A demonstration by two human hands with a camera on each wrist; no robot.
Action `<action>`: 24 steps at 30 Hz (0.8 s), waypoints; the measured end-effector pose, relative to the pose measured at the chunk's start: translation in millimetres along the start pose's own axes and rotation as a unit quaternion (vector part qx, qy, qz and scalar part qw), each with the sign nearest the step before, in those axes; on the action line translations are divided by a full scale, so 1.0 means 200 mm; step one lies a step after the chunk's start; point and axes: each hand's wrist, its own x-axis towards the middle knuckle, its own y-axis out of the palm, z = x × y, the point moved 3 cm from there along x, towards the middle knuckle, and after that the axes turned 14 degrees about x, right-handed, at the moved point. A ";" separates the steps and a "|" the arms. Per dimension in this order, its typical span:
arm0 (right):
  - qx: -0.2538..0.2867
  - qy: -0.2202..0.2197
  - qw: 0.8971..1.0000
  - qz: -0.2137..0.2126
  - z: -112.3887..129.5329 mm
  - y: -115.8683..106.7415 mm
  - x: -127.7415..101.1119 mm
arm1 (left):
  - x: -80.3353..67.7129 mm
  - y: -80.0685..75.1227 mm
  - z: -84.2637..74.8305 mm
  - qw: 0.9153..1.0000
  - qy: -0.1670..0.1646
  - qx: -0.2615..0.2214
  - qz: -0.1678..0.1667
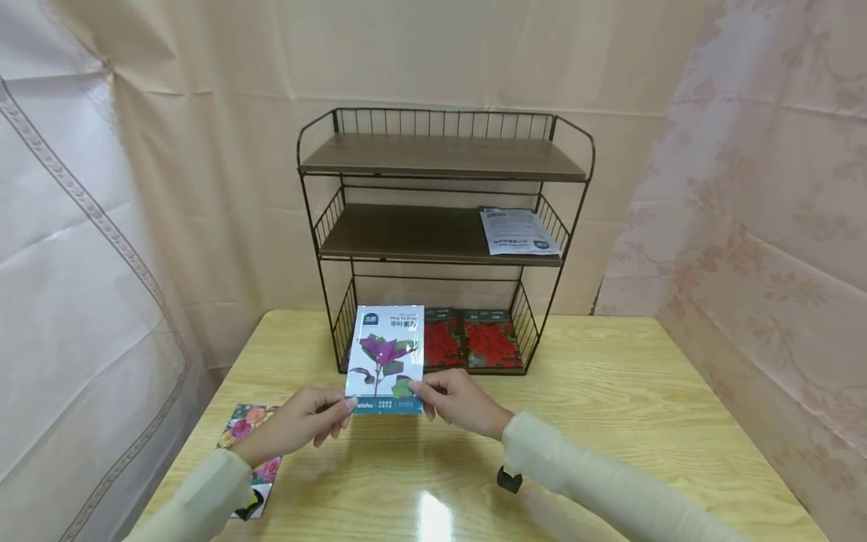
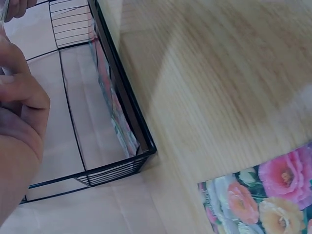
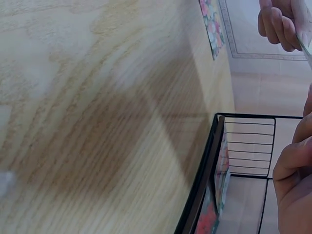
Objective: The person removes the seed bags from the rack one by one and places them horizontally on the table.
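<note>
In the head view, a flat seed packet [image 1: 381, 354] with a purple flower on white and a blue-green bottom band is held up in front of the rack. My left hand [image 1: 305, 423] pinches its lower left corner, thumb on the front. The right hand [image 1: 462, 403] pinches the lower right edge the same way. Behind it, red-flower packets [image 1: 489, 339] lie on the bottom shelf, partly covered by the held packet. The left wrist view shows my left hand [image 2: 19, 97] at its edge, and the right wrist view my right hand [image 3: 298, 170].
A three-tier rack [image 1: 440, 156] with black wire sides stands at the back of the wooden table [image 1: 609, 421]. A white packet [image 1: 518, 232] lies at the right of its middle shelf. Under my left forearm, a packet with colourful flowers [image 1: 266, 473] lies on the table. Curtains [image 1: 223, 165] hang behind.
</note>
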 end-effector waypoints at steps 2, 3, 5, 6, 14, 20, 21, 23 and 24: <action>-0.004 0.005 1.000 0.000 -0.01 0.01 0.00 | -0.01 0.01 0.01 1.000 0.001 -0.003 0.003; -0.003 0.009 1.000 0.001 -0.01 0.01 0.00 | -0.01 0.01 0.02 1.000 0.002 -0.006 0.005; 0.000 0.013 1.000 0.001 -0.02 0.02 0.00 | -0.01 0.02 0.02 1.000 0.003 -0.009 0.009; 0.002 0.015 1.000 0.002 -0.03 0.03 0.00 | -0.02 0.02 0.03 1.000 0.001 -0.009 0.010; 0.014 0.019 1.000 0.002 -0.06 0.07 0.00 | -0.05 0.04 0.05 1.000 -0.006 -0.018 0.021; 0.008 0.029 1.000 0.007 -0.08 0.10 0.02 | -0.08 0.05 0.08 0.999 -0.007 -0.024 0.022; 0.008 0.028 1.000 0.008 -0.08 0.10 0.02 | -0.08 0.06 0.08 0.999 -0.010 -0.026 0.022; 0.006 0.027 1.000 0.009 -0.09 0.11 0.02 | -0.09 0.06 0.09 0.999 -0.018 -0.029 0.023; 0.006 0.026 1.000 0.010 -0.09 0.11 0.02 | -0.09 0.07 0.10 0.999 -0.022 -0.030 0.024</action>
